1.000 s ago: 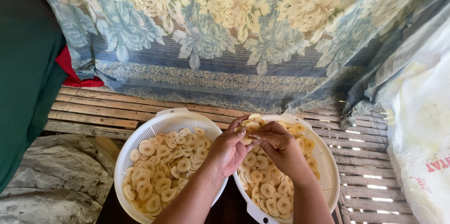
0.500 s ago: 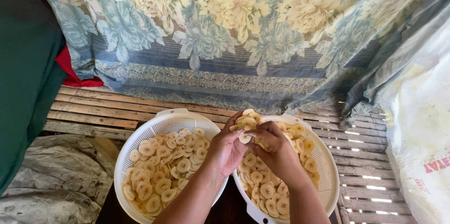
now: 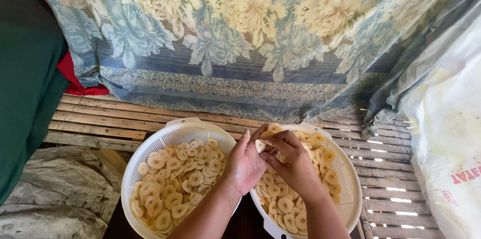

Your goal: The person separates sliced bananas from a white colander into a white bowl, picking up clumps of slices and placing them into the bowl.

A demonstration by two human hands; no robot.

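Two white perforated baskets are sitting side by side, both holding pale yellow round slices: the left basket (image 3: 150, 156) and the right basket (image 3: 345, 179), their rims nearly touching where the hands are meeting. The left hand (image 3: 245, 164) and the right hand (image 3: 293, 161) are coming together above the near-left part of the right basket, fingers curled inward around a small clump of slices (image 3: 260, 145). Both grips are closing loosely on that clump, with one pale slice sticking up between the left fingertips; how many slices are stuck together is hard to tell, since the fingers are covering most of it.

The clump is lying right at the fingertips of both hands, just above the inner rim of the right basket, with the left basket immediately to its left. The left hand is sitting nearer the left basket, its wrist crossing over that basket's right rim; the right hand is hovering wholly over the right one.

Both baskets are resting on something dark, cut off by the lower edge, in front of a slatted bamboo platform (image 3: 100, 119). A flowered cloth (image 3: 240, 34) is hanging behind, a dark green garment (image 3: 25, 79) is filling the left edge, and a white sack (image 3: 451, 134) is standing at the right.
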